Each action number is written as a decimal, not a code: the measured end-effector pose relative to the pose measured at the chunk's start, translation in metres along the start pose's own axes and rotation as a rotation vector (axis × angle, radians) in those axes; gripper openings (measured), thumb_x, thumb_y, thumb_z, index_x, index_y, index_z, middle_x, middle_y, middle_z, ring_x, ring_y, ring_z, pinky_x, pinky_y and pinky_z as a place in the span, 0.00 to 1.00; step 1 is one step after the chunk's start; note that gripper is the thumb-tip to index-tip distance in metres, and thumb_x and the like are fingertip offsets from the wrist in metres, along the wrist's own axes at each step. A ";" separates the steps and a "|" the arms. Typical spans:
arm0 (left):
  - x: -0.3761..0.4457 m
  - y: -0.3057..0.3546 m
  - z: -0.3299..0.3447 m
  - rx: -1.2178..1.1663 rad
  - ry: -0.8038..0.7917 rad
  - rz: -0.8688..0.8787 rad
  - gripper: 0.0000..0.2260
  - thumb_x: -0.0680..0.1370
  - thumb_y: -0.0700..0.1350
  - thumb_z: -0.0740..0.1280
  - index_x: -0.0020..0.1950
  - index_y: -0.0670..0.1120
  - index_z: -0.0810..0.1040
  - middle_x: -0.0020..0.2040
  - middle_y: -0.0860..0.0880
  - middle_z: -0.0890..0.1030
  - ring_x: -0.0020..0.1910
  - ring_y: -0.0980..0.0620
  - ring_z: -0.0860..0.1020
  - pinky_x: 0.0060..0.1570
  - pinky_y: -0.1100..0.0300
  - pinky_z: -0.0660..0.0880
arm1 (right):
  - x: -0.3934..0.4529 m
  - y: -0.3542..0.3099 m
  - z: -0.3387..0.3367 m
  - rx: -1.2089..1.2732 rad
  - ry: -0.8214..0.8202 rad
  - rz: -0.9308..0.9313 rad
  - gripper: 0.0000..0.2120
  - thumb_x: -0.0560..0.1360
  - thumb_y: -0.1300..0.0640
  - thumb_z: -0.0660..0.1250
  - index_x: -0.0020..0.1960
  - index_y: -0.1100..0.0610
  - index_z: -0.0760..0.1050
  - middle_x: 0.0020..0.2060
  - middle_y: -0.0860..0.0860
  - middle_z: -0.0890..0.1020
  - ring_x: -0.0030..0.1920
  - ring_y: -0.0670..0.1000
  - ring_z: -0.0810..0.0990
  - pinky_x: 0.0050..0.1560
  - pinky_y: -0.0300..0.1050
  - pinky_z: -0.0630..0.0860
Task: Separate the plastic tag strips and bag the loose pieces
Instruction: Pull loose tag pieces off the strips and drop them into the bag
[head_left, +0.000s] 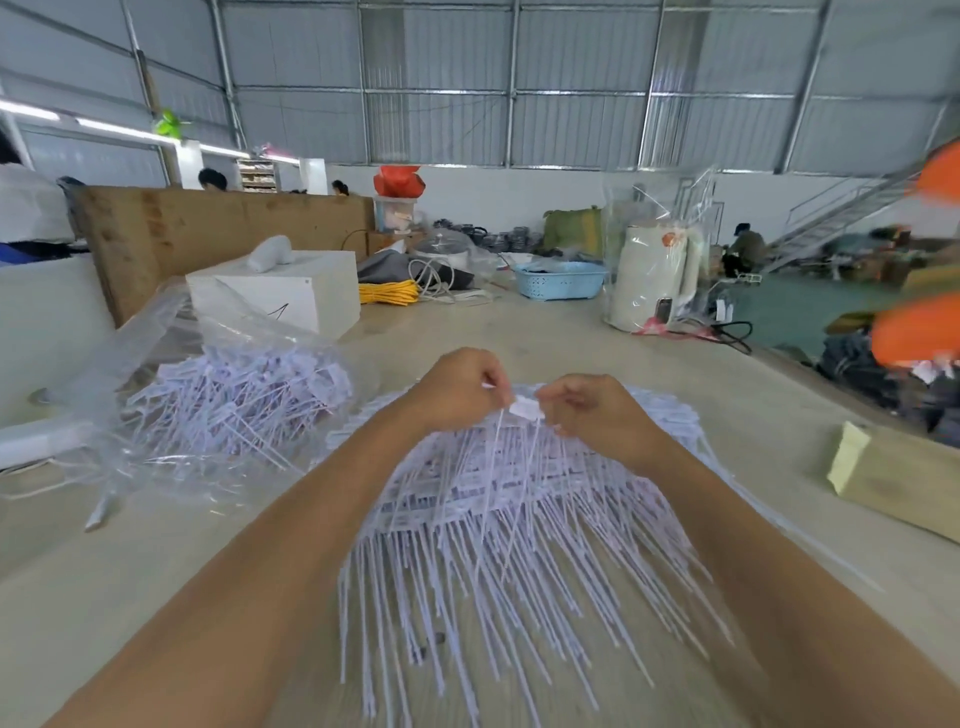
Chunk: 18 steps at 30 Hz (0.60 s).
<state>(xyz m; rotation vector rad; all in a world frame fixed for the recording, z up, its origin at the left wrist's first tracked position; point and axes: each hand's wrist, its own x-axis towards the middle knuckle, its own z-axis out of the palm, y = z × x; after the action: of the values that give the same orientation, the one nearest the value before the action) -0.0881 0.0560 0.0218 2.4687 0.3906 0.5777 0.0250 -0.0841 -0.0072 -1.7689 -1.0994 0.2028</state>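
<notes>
In the head view, at the centre of the frame, the left hand (460, 387) and the right hand (589, 410) meet over the far edge of a heaped fan of white plastic tag strips (498, 519), and each grip is closed in a pinch on the same small white tag head (524, 407) between them. The strip's thin tail runs from that head down toward the lower edge of the frame, so its long axis lies roughly along the forearms and a pull sideways should part it. The clear plastic bag of loose white pieces (218, 395) lies at centre left on the pale counter (156, 545), nearer the left hand, its mouth crumpled. At right a yellow-green pad (852, 457) sits well apart; nothing blocks the way.
</notes>
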 end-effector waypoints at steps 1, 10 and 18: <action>0.003 0.006 0.003 -0.047 0.034 0.002 0.04 0.76 0.38 0.68 0.41 0.45 0.78 0.39 0.51 0.78 0.34 0.59 0.75 0.35 0.65 0.71 | -0.002 0.000 -0.004 0.134 0.008 0.052 0.08 0.76 0.67 0.64 0.54 0.68 0.77 0.40 0.57 0.80 0.38 0.50 0.79 0.40 0.39 0.77; 0.018 0.022 0.056 -0.606 0.027 -0.225 0.06 0.78 0.40 0.66 0.42 0.40 0.77 0.27 0.45 0.78 0.18 0.59 0.70 0.21 0.67 0.68 | -0.009 0.017 -0.028 0.346 0.109 0.153 0.06 0.75 0.66 0.67 0.39 0.62 0.75 0.27 0.53 0.75 0.26 0.46 0.74 0.28 0.36 0.75; 0.030 0.023 0.075 -0.645 0.137 -0.255 0.11 0.77 0.44 0.68 0.43 0.36 0.77 0.29 0.42 0.75 0.18 0.57 0.67 0.21 0.67 0.65 | -0.001 0.025 -0.016 0.094 0.185 0.048 0.09 0.75 0.63 0.67 0.38 0.64 0.79 0.26 0.55 0.74 0.27 0.50 0.70 0.32 0.42 0.68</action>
<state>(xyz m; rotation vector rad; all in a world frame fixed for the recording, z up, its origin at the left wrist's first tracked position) -0.0228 0.0149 -0.0115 1.7403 0.4752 0.6441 0.0477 -0.0977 -0.0201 -1.6946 -0.9018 0.1153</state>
